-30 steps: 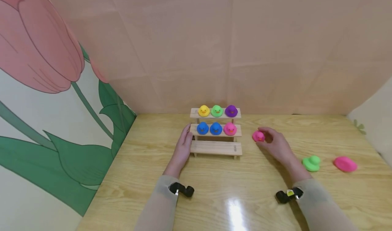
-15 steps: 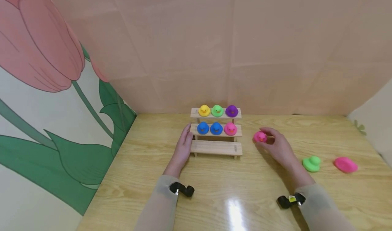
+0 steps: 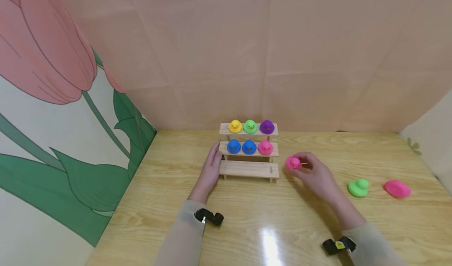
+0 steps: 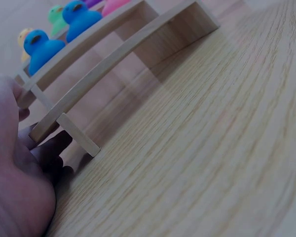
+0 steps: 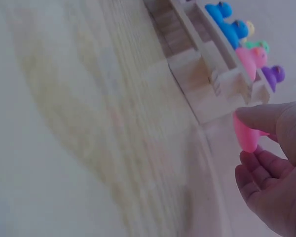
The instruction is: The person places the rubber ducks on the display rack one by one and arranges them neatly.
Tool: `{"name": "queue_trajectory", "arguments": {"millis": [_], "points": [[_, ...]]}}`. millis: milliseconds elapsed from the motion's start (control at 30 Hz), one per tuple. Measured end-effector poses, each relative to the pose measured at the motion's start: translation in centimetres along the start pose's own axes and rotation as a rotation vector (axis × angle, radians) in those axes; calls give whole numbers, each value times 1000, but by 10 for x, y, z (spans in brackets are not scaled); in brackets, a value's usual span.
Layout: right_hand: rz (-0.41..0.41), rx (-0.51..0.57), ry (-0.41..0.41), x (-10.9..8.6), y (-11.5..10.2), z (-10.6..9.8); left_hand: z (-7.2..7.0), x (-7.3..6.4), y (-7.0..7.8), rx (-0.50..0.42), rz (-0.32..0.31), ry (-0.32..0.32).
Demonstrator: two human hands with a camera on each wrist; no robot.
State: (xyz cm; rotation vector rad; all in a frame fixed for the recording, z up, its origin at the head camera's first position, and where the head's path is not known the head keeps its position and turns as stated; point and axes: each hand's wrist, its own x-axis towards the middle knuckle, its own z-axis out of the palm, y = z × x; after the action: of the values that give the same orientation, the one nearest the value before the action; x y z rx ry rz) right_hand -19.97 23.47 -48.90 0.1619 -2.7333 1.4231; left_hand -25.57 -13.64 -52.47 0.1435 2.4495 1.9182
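A three-tier wooden stand [image 3: 248,169] sits at the middle of the table. My left hand [image 3: 210,170] holds its left end; in the left wrist view the thumb lies by the middle tier and the fingers [image 4: 54,148] curl under the lowest one. To the right of the stand, my right hand [image 3: 316,175] pinches a pink rubber duck [image 3: 293,163] between thumb and fingers, its face toward me. Blue ducks [image 3: 249,147] and a pink duck [image 3: 265,147] fill the middle tier. On the top tier are a yellow duck [image 3: 235,126], a green duck [image 3: 250,126] and a purple duck [image 3: 267,127].
Another green duck [image 3: 358,188] stands on the table to the right of my right forearm. Farther right, a pink duck-like piece [image 3: 397,189] lies on the wood. A cloth-covered wall [image 3: 212,62] rises behind the table, and a tulip-patterned panel [image 3: 53,50] borders the left.
My right hand lifts the pink duck off the table, then carries it left and slightly nearer me toward the lowest tier. The left hand stays at the stand.
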Motion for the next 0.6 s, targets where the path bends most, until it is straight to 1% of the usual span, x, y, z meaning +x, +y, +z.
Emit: {"name": "queue_trajectory", "arguments": {"millis": [200,400,600], "points": [[-67,-5,0,-10,-14,3,0,0,0,0,-5,-1],[-93,-16,-21,-17,-31,7,-1,1,0,-3,-6,-2],[-133,-27,-53,-17,-44,23,-1,1,0,-8,3,-4]]}}
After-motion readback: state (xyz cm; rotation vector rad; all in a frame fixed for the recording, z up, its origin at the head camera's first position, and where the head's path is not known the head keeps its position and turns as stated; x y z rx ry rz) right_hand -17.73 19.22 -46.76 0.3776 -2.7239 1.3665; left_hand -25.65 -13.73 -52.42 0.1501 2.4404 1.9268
